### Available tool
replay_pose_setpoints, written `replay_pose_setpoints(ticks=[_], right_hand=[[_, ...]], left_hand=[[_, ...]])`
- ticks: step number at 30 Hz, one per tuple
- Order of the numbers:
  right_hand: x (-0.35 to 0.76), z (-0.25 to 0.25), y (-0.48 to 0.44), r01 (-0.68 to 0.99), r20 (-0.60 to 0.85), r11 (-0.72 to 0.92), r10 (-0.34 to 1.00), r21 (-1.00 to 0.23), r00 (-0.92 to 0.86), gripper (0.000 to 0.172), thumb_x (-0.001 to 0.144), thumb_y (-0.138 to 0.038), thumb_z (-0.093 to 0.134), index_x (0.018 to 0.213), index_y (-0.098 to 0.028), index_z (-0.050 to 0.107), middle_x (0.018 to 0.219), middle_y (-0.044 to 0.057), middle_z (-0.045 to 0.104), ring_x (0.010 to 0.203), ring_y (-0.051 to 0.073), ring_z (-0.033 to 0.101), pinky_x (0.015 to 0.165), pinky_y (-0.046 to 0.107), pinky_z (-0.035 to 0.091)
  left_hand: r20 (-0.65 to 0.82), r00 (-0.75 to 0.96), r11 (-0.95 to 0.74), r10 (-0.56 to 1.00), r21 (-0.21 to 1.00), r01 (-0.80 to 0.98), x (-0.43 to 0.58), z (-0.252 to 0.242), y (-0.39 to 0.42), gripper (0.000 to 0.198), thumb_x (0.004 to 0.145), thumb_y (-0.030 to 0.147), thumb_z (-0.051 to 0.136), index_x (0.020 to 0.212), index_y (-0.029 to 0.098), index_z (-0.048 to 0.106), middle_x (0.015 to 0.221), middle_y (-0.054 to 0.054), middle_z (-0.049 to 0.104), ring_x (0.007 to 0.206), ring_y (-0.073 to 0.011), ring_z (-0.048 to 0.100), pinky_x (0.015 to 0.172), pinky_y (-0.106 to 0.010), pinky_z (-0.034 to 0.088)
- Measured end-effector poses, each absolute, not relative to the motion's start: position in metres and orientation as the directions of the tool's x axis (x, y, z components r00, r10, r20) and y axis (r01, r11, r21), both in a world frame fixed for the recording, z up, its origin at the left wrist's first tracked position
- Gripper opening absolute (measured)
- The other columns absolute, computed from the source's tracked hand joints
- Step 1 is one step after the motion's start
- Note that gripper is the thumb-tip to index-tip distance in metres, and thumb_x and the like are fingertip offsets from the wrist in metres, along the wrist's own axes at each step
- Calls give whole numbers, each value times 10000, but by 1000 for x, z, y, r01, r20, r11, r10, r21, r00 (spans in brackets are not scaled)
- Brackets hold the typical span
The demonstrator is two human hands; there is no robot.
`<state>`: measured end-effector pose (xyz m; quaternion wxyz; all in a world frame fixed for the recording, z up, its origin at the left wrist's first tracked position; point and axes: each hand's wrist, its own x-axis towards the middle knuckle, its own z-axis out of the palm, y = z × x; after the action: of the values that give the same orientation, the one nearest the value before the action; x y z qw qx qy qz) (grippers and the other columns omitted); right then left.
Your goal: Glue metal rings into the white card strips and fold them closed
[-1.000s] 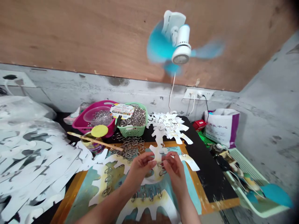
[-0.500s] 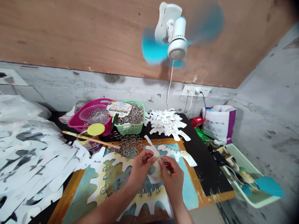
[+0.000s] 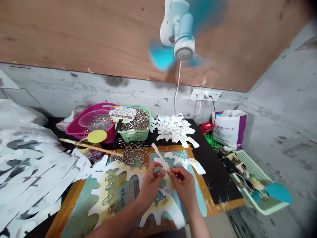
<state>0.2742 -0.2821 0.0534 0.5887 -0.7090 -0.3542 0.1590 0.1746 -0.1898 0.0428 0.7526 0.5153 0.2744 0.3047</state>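
My left hand (image 3: pixel 151 180) pinches a curved white cut-out piece (image 3: pixel 168 185) with toothed edges, thumb against fingers. Close beside it, my right hand (image 3: pixel 183 180) has its fingertips closed on a small metal ring (image 3: pixel 169 170) at the edge of that piece. Below and around my hands, more toothed white strips (image 3: pixel 158 210) lie on the painted board, with oval metal rings (image 3: pixel 108 199) along their yellowish inner edges. A loose pile of rings (image 3: pixel 135 153) lies beyond my left hand. Another toothed strip (image 3: pixel 195 164) rests beyond my right hand.
Behind stand a magenta basket (image 3: pixel 74 129) and a green basket (image 3: pixel 135 136) of metal rings. A wooden stick (image 3: pixel 91 147) lies across a can. White cut-outs heap at left (image 3: pixel 32 168) and back (image 3: pixel 173 127). A fan (image 3: pixel 184 39) spins above; a pale green tray (image 3: pixel 269 208) sits right.
The view has shifted slightly, so most things sit a little further left. My right fingertips have drawn in against the ring at the piece's edge; both hands keep their hold.
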Motion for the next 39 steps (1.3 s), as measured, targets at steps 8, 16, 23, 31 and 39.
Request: replay_pose_setpoints(ticks=[8, 16, 23, 31, 39], right_hand=[[343, 64, -292, 605, 41, -130, 965, -785, 260, 100, 845, -155, 585, 804, -200, 665, 774, -3, 676, 694, 141, 611, 621, 212, 439], [354, 14, -297, 843, 98, -105, 978, -528, 183, 189, 788, -29, 581, 742, -190, 668, 895, 51, 615, 871, 205, 550, 795, 317, 399], [344, -3, -313, 851, 202, -60, 960, -522, 192, 193, 903, -110, 481, 850, -195, 647, 811, 49, 587, 802, 205, 557, 741, 314, 441], [330, -3, -336, 740, 227, -50, 936, -671, 270, 199, 963, -177, 429, 883, -190, 610, 837, 48, 568, 785, 188, 577, 683, 295, 477], [346, -1, -328, 854, 264, 26, 955, -519, 131, 275, 943, -89, 408, 1062, -191, 634, 1026, 92, 611, 928, 211, 574, 767, 333, 491]], left_hand=[[158, 603, 0, 782, 967, -253, 150, 33, -207, 412, 893, 439, 580, 1255, 311, 429, 1293, -95, 519, 1178, -282, 559, 957, -461, 493], [364, 874, -791, 320, 611, 35, 182, 17, -188, 517, 768, 90, 582, 1258, 196, 456, 1285, -137, 582, 1282, -297, 478, 1128, -526, 301], [154, 969, -698, 191, 715, 24, 226, -7, -168, 571, 667, 47, 631, 1213, 169, 519, 1014, -78, 711, 1102, -295, 613, 1158, -541, 216], [193, 973, -799, 130, 602, -13, 216, -8, -167, 219, 782, 64, 590, 894, 223, 690, 950, -19, 711, 1209, -282, 537, 1153, -503, 220], [270, 951, -845, 153, 535, -16, 212, -8, -173, 187, 839, 118, 598, 784, 243, 725, 1202, -61, 656, 1183, -293, 532, 1139, -579, 210]])
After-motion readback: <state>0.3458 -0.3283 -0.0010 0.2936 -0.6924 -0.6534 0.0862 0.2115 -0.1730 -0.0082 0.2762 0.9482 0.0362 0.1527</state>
